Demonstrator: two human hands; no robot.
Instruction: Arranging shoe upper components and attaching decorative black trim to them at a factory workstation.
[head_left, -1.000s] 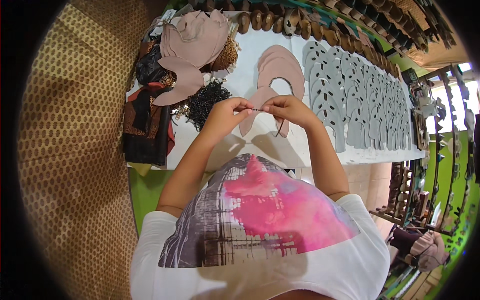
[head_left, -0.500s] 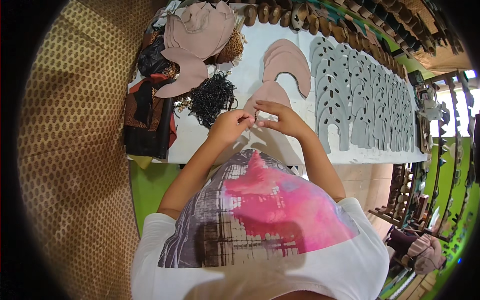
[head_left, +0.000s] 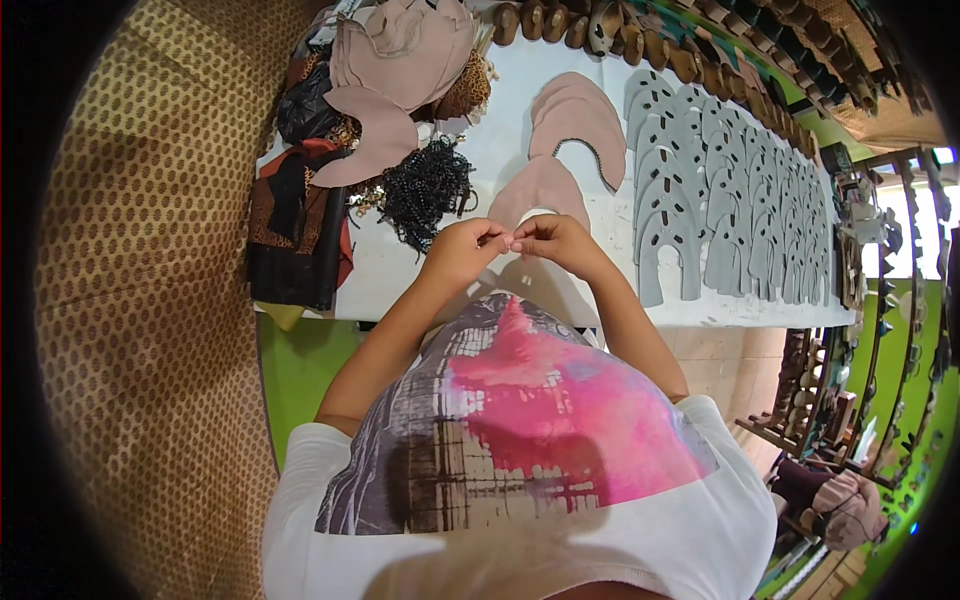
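Note:
Over the near part of the table, my left hand [head_left: 464,250] and my right hand [head_left: 562,244] meet fingertip to fingertip. Both are pinched closed, and whatever lies between the fingertips is too small to make out. Just beyond them lies a pink arched shoe-upper piece [head_left: 545,180], its lower part partly covered by my fingers. Farther back, overlapping pink arched pieces [head_left: 578,110] lie together, with a dark trim along the inner curve of the front one. To the left of my left hand is a tangled heap of black beaded strands [head_left: 428,195].
A pile of pink cut pieces [head_left: 400,50] and a single curved pink piece [head_left: 378,135] lie at the back left, near dark folded material [head_left: 292,275]. Rows of grey slotted uppers [head_left: 668,265] cover the right side. Brown shoe lasts [head_left: 530,22] line the far edge.
My right hand's fingers, spread before, have closed into a pinch and come to my left fingertips. The left hand stays pinched in nearly the same place.

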